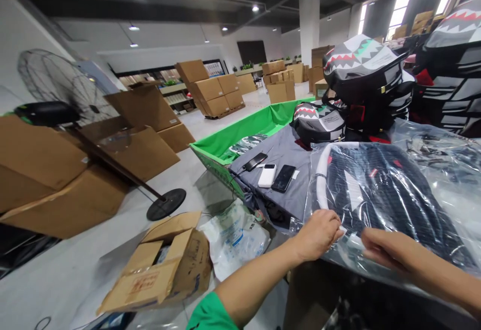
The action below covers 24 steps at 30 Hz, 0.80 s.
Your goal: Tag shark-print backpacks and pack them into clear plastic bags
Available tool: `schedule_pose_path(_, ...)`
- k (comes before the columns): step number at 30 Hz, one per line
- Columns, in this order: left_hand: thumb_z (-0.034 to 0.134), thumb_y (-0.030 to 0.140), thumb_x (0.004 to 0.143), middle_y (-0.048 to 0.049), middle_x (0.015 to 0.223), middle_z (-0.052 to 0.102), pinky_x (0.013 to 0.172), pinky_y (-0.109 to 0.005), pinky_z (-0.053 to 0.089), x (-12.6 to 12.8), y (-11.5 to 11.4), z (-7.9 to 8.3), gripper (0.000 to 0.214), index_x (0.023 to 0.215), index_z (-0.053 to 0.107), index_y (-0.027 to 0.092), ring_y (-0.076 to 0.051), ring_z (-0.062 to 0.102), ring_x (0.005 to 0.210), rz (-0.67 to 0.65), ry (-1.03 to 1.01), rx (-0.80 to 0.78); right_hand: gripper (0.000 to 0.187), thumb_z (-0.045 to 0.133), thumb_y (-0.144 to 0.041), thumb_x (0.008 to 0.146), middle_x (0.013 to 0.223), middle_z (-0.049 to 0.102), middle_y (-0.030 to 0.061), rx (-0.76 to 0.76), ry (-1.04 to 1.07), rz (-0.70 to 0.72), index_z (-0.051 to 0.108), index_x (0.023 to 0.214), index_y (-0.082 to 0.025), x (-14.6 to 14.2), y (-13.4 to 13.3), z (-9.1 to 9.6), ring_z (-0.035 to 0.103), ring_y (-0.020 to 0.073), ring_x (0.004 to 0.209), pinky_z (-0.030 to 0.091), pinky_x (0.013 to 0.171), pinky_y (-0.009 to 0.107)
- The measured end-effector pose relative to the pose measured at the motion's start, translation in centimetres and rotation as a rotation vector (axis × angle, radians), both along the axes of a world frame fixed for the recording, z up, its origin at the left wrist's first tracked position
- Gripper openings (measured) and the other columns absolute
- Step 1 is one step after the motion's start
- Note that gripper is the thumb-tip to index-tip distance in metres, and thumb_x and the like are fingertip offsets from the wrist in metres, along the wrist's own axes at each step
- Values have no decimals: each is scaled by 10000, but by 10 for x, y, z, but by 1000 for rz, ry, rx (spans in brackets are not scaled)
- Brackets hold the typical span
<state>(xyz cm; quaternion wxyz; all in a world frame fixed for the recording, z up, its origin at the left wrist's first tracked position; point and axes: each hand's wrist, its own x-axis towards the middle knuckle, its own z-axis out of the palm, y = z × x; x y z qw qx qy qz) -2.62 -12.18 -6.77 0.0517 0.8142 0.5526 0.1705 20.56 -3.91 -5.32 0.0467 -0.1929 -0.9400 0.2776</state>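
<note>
A dark backpack wrapped in a clear plastic bag (383, 194) lies on the table in front of me. My left hand (319, 232) is curled at the bag's near left edge, fingers pinched on the plastic. My right hand (387, 250) rests on the bag's near edge just to the right, fingers together on the plastic film. A white strip (323, 174) runs along the bag's left side.
Two phones and a white power bank (267, 175) lie on grey cloth (285, 152). Shark-print backpacks (364, 79) pile up behind. A green bin (240, 139) stands left of the table. An open carton (165, 265), a plastic packet (235, 234) and a fan stand (165, 204) occupy the floor.
</note>
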Motion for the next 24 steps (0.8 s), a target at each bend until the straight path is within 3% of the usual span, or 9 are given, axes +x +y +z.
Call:
schedule_pose_path(4, 516, 267, 1042, -85, 1068, 693, 916, -333, 479, 0, 0, -3, 200, 1043, 655, 122, -205, 626, 991, 0, 11, 4, 214, 466, -415, 899, 709, 567, -12, 70, -149, 107, 455, 780, -238, -51, 42, 8, 479, 156, 618, 313, 585, 280)
schedule_pose_path(6, 527, 285, 1040, -82, 1068, 693, 922, -332, 476, 0, -1, -4, 204, 1037, 653, 124, -206, 627, 1001, 3, 16, 8, 296, 521, -525, 881, 687, 553, -24, 39, -185, 73, 438, 812, -249, -51, 57, 8, 477, 158, 607, 313, 578, 272)
schedule_pose_path(8, 536, 296, 1037, -84, 1078, 692, 933, -332, 474, 0, -1, -4, 213, 1028, 653, 118, -207, 628, 1008, 1, 23, 9, 373, 522, -602, 874, 650, 527, -33, 80, -150, -45, 402, 800, -257, -40, 62, 9, 456, 157, 580, 311, 568, 271)
schedule_pose_path(11, 527, 290, 1041, -82, 1080, 691, 940, -337, 473, -1, 0, -3, 214, 1027, 651, 115, -208, 630, 1015, -20, 30, 5, 317, 446, -524, 915, 618, 510, -29, 185, -72, -216, 374, 760, -257, -25, 49, 13, 440, 152, 544, 303, 562, 275)
schedule_pose_path(13, 517, 284, 1045, -80, 1081, 689, 935, -340, 473, -2, 0, -3, 208, 1032, 650, 124, -208, 632, 1014, -24, 33, 0, 235, 494, -443, 895, 673, 561, -15, 193, -77, -172, 421, 777, -253, -27, 30, 14, 496, 155, 579, 311, 577, 274)
schedule_pose_path(16, 486, 272, 1055, -78, 1056, 686, 936, -341, 468, 0, 0, -4, 216, 1017, 648, 135, -206, 629, 1011, -7, 41, -18, 189, 636, -333, 785, 752, 624, 0, 207, -190, -133, 470, 782, -244, -48, 6, 10, 587, 181, 668, 277, 582, 281)
schedule_pose_path(20, 500, 277, 1045, -79, 1037, 688, 945, -349, 465, 2, 0, 0, 212, 975, 653, 149, -209, 625, 1006, 27, 42, -82, 261, 720, -341, 733, 668, 607, -9, 204, -303, -196, 481, 731, -238, -77, 2, 2, 623, 211, 672, 222, 558, 291)
schedule_pose_path(22, 564, 293, 1015, -68, 1030, 697, 952, -338, 465, -2, 2, 8, 182, 927, 659, 167, -201, 637, 1000, -4, -47, -148, 285, 764, -386, 720, 734, 639, -5, 215, -248, -173, 527, 781, -239, -69, 5, -1, 639, 217, 706, 274, 568, 286)
schedule_pose_path(24, 662, 340, 956, -55, 1061, 702, 966, -321, 468, -12, 6, 16, 162, 922, 662, 181, -189, 649, 1010, -20, -261, -192, 350, 776, -478, 742, 894, 683, 20, 218, -75, -173, 592, 927, -245, -39, 9, -7, 656, 221, 768, 384, 608, 293)
